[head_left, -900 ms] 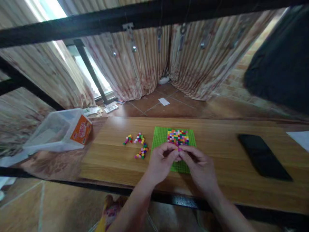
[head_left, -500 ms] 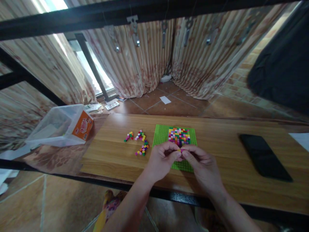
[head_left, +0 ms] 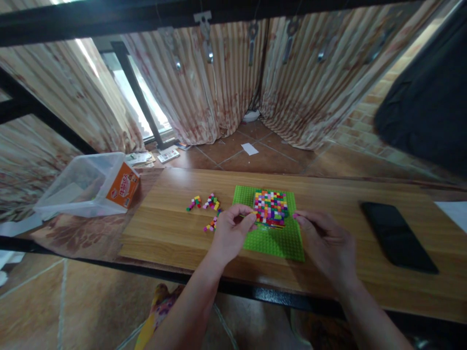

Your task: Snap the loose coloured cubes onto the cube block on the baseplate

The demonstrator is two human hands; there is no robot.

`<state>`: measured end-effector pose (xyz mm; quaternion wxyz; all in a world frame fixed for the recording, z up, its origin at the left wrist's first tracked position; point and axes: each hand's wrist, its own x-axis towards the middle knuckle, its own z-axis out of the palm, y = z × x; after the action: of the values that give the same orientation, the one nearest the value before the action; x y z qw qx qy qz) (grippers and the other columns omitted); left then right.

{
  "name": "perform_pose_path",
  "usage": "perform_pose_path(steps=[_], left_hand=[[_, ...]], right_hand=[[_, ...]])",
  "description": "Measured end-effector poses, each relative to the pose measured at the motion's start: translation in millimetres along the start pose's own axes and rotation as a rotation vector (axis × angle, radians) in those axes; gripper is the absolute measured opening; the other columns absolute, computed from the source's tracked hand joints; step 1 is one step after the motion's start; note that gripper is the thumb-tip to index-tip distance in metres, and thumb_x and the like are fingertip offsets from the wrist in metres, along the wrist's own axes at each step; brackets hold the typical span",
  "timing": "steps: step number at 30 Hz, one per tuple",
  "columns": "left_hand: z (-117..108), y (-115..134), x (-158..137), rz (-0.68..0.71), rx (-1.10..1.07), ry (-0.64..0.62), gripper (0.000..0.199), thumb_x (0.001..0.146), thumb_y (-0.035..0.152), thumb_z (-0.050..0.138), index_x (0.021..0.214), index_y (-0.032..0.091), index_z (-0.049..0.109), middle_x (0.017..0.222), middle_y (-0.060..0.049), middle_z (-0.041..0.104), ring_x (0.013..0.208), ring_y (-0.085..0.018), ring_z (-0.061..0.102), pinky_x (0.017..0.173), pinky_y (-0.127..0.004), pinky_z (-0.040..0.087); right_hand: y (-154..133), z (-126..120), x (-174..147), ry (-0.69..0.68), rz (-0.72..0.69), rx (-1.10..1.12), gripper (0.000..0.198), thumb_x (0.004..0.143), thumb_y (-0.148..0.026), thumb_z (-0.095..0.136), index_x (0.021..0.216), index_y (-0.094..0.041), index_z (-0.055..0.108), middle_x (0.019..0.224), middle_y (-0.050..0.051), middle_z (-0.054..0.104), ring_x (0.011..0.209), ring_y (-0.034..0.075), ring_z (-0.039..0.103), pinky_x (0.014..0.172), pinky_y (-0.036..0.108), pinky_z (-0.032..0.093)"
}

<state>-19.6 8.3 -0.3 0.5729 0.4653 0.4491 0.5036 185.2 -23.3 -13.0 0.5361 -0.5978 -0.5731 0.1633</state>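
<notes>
A green baseplate point(head_left: 277, 243) lies on the wooden table, with a block of many-coloured small bricks point(head_left: 270, 206) built on its far middle part. Over the plate's left side, my left hand point(head_left: 233, 231) pinches a small yellow brick point(head_left: 254, 213) between thumb and forefinger. My right hand point(head_left: 328, 238) is at the plate's right edge, its fingertips closed on a small pink brick point(head_left: 295, 215). Left of my left hand lie loose clusters of coloured bricks point(head_left: 211, 201), partly hidden by that hand.
A black phone-like slab point(head_left: 397, 238) lies on the table point(head_left: 164, 214) at the right. Beyond the left end stands a clear plastic bin point(head_left: 83, 189) with an orange label. White paper point(head_left: 452, 214) shows at the right edge.
My hands, together over the plate before, have moved apart, left and right. The yellow and pink pieces, side by side before, are now in separate hands. More of the built block shows.
</notes>
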Motion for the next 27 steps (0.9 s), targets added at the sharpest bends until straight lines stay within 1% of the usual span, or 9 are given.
perform_pose_path(steps=[3, 6, 15, 21, 27], left_hand=[[-3, -2, 2, 0.004, 0.010, 0.028, 0.016, 0.075, 0.029, 0.075, 0.074, 0.015, 0.066, 0.065, 0.003, 0.062, 0.056, -0.009, 0.060, 0.057, -0.020, 0.048], [-3, -3, 2, 0.011, 0.025, 0.026, 0.016, 0.075, 0.029, 0.074, 0.073, 0.015, 0.066, 0.065, 0.003, 0.062, 0.056, -0.009, 0.059, 0.057, -0.021, 0.047], [-3, -5, 3, 0.006, 0.051, 0.022, 0.014, 0.076, 0.029, 0.072, 0.075, 0.016, 0.067, 0.066, 0.002, 0.062, 0.057, -0.010, 0.059, 0.058, -0.022, 0.047], [-4, -4, 3, -0.004, 0.045, 0.025, 0.014, 0.076, 0.029, 0.072, 0.075, 0.016, 0.067, 0.066, 0.003, 0.062, 0.057, -0.010, 0.058, 0.058, -0.022, 0.047], [-4, -5, 3, -0.001, 0.038, 0.027, 0.016, 0.075, 0.031, 0.073, 0.075, 0.016, 0.067, 0.066, 0.003, 0.062, 0.057, -0.010, 0.058, 0.058, -0.022, 0.047]], right_hand=[[4, 0, -2, -0.052, -0.110, -0.111, 0.017, 0.091, -0.037, 0.068, 0.091, -0.025, 0.080, 0.094, 0.004, 0.076, 0.086, 0.019, 0.071, 0.078, 0.032, 0.057], [6, 3, -4, -0.083, -0.132, -0.138, 0.018, 0.093, -0.038, 0.067, 0.092, -0.024, 0.080, 0.093, 0.004, 0.074, 0.085, 0.018, 0.071, 0.078, 0.031, 0.057], [17, 11, -2, -0.116, -0.047, -0.166, 0.019, 0.090, -0.044, 0.069, 0.087, -0.029, 0.080, 0.099, 0.003, 0.071, 0.091, 0.020, 0.068, 0.082, 0.034, 0.055], [17, 14, 1, -0.104, 0.071, -0.050, 0.022, 0.084, -0.046, 0.074, 0.083, -0.025, 0.079, 0.098, 0.004, 0.071, 0.084, 0.019, 0.067, 0.073, 0.033, 0.056], [19, 18, 3, -0.089, 0.074, 0.030, 0.022, 0.081, -0.044, 0.076, 0.078, -0.022, 0.076, 0.089, 0.004, 0.071, 0.081, 0.019, 0.066, 0.072, 0.033, 0.055]])
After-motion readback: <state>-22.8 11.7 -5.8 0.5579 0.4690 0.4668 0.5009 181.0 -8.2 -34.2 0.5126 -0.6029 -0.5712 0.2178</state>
